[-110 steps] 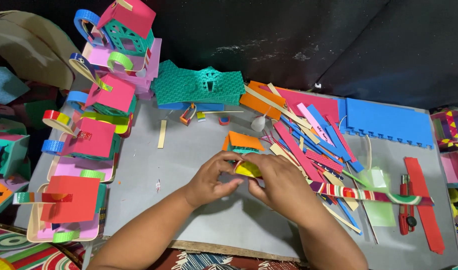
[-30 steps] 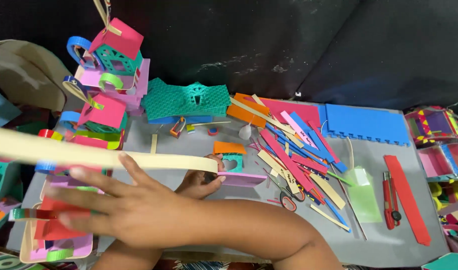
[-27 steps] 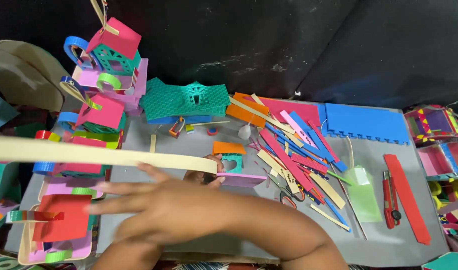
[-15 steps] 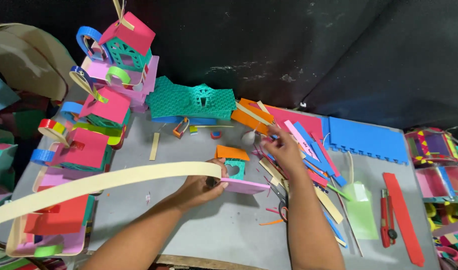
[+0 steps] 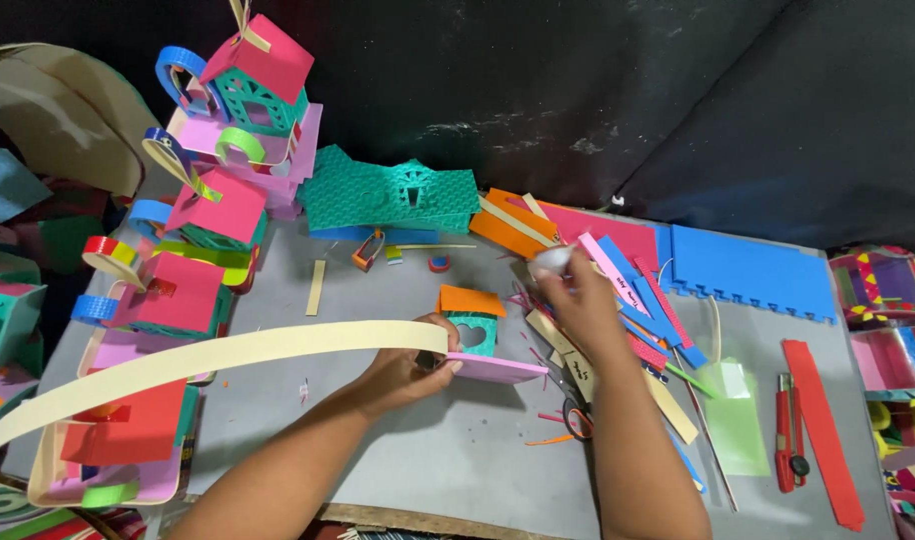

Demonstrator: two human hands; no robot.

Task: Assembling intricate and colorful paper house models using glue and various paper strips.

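Observation:
My left hand (image 5: 403,370) pinches the end of a long cream foam strip (image 5: 208,360) that arcs off to the left, right beside a small foam house (image 5: 475,335) with an orange roof, teal heart wall and pink base. My right hand (image 5: 576,300) is raised over a pile of coloured foam strips (image 5: 638,290) and grips a small white object (image 5: 554,259), a glue bottle by its look.
Finished foam houses (image 5: 193,290) are stacked along the left. A green foam house piece (image 5: 393,195) lies at the back. Blue foam sheet (image 5: 743,270), red strip (image 5: 823,435), red cutter (image 5: 786,430) and scissors (image 5: 578,418) lie at right on the grey board (image 5: 428,470).
My right hand swept from the left, where it held the cream strip, over to the strip pile and picked up the white object. My left hand now holds the strip's end by the little house.

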